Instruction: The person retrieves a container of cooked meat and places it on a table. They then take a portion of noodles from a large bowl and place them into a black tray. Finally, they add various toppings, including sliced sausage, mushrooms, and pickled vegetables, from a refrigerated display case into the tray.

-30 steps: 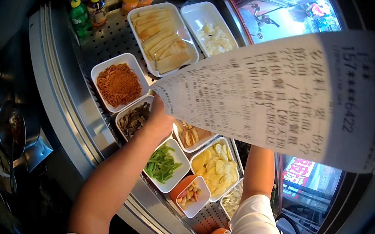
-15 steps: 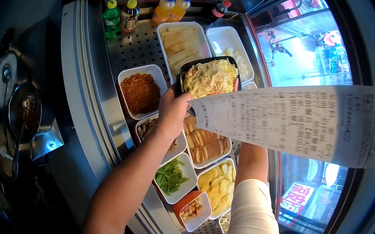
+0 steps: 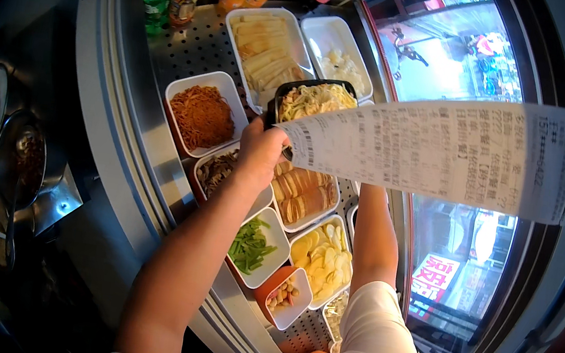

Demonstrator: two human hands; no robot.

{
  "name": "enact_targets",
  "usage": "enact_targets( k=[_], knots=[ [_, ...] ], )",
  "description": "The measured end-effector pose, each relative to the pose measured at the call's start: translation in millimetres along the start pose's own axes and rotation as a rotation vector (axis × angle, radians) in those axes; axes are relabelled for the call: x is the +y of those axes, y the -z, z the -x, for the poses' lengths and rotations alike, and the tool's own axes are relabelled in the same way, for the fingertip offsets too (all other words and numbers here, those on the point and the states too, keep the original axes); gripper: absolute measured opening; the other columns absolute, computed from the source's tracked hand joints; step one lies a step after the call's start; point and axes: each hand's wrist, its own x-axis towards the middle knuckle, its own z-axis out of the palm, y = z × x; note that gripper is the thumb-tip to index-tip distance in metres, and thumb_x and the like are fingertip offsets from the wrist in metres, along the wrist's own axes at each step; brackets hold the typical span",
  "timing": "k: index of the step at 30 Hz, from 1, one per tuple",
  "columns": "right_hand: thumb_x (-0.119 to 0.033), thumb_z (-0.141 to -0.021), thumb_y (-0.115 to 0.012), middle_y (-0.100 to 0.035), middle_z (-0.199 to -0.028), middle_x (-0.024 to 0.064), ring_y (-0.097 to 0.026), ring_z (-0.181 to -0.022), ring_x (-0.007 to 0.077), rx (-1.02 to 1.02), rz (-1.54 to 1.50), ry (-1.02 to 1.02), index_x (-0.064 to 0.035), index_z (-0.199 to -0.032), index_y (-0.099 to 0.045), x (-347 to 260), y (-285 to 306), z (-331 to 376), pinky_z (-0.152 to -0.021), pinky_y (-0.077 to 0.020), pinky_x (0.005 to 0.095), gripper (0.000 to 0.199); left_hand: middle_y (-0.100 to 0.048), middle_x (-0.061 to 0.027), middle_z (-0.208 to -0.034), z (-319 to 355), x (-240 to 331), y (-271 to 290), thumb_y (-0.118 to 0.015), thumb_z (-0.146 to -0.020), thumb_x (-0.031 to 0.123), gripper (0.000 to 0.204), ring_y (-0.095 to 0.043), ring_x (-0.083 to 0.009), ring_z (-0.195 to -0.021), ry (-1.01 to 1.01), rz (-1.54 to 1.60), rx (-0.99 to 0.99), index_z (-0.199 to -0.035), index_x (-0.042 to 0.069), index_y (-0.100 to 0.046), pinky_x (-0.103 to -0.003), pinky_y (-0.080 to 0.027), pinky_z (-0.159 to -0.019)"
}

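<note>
My left hand [image 3: 262, 153] is closed on the near left side of a black takeaway container [image 3: 276, 102] heaped with pale noodles [image 3: 317, 98]. A long printed paper receipt [image 3: 432, 153] stretches rightward from beside that hand, covering the container's lower right part. What fixes the receipt's near end cannot be made out. My right forearm [image 3: 376, 242] reaches up beneath the receipt, which hides the right hand and its fingers. Below the container lie trays of brown sliced food [image 3: 303, 193] and pale yellow slices [image 3: 319, 261].
Around them stand white trays of reddish-brown shreds [image 3: 201, 117], green vegetable pieces [image 3: 251, 246], folded pale sheets [image 3: 265, 46] and white pieces [image 3: 342, 68]. Several drink bottles [image 3: 185, 0] line the back. Seasoning bowls [image 3: 21, 156] sit at left; a glass window [image 3: 458, 269] is at right.
The trays and bottles have shifted up and left in the picture as the view moved. The receipt now covers more of the noodles. My left hand keeps its hold on the container.
</note>
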Motion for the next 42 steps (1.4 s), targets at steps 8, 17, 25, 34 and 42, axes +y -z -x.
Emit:
enact_targets(
  k=[8, 17, 25, 34, 42],
  knots=[
    [-0.008, -0.085, -0.074, -0.073, -0.112, 0.0118, -0.069, -0.101, 0.0345, -0.347, 0.048, 0.54, -0.0062, -0.109, -0.074, -196.8, 53.1, 104.3, -0.088, -0.0554, 0.0387, 0.025, -0.071, -0.0089, -0.111, 39.0, 23.7, -17.3, -0.06, -0.1, 0.015, 0.029, -0.071, -0.0161, -0.097, 0.032, -0.065, -0.043, -0.125, 0.002, -0.063, -0.029, -0.059, -0.07],
    [-0.01, -0.072, -0.085, -0.07, -0.119, 0.0115, -0.065, -0.109, 0.0309, -0.61, 0.296, 0.643, -0.0072, -0.117, -0.073, -254.5, 53.2, 182.3, -0.093, -0.0533, 0.0442, 0.046, -0.061, 0.0024, -0.09, 113.0, 20.5, 9.1, -0.056, -0.081, 0.0, 0.037, -0.052, -0.0052, -0.07, 0.076, -0.149, -0.061, -0.116, 0.002, -0.066, -0.021, -0.043, -0.058],
    [-0.004, -0.081, -0.084, -0.07, -0.116, 0.0075, -0.068, -0.093, 0.0164, -0.659, -0.026, 0.426, -0.0064, -0.12, -0.073, -248.8, 86.2, 155.5, -0.076, -0.053, 0.0286, 0.04, -0.066, -0.0012, -0.098, 131.2, 23.7, 29.6, -0.052, -0.078, 0.002, 0.043, -0.064, -0.0084, -0.075, 0.071, -0.036, -0.03, -0.119, 0.004, -0.065, -0.023, -0.053, -0.055],
    [-0.013, -0.094, -0.074, -0.077, -0.099, 0.0066, -0.07, -0.089, 0.0152, -0.043, -0.265, 0.009, -0.0018, -0.115, -0.074, -156.2, 72.3, 82.0, -0.078, -0.054, 0.028, 0.024, -0.064, -0.0101, -0.117, 130.8, 25.9, 40.5, -0.048, -0.079, 0.0, 0.051, -0.068, -0.0204, -0.099, 0.032, 0.061, -0.053, -0.128, 0.0, -0.059, -0.034, -0.062, -0.078],
    [-0.036, -0.085, -0.073, -0.077, -0.106, 0.0152, -0.073, -0.101, 0.0327, -0.273, 0.764, -0.02, -0.0142, -0.108, -0.079, -4.5, 18.9, 9.1, -0.092, -0.0561, 0.0436, 0.033, -0.063, -0.011, -0.118, 133.0, 26.6, 42.8, -0.048, -0.078, -0.004, 0.044, -0.067, -0.0246, -0.106, -0.022, 0.068, 0.027, -0.121, -0.001, -0.059, -0.04, -0.06, -0.09]
  ],
)
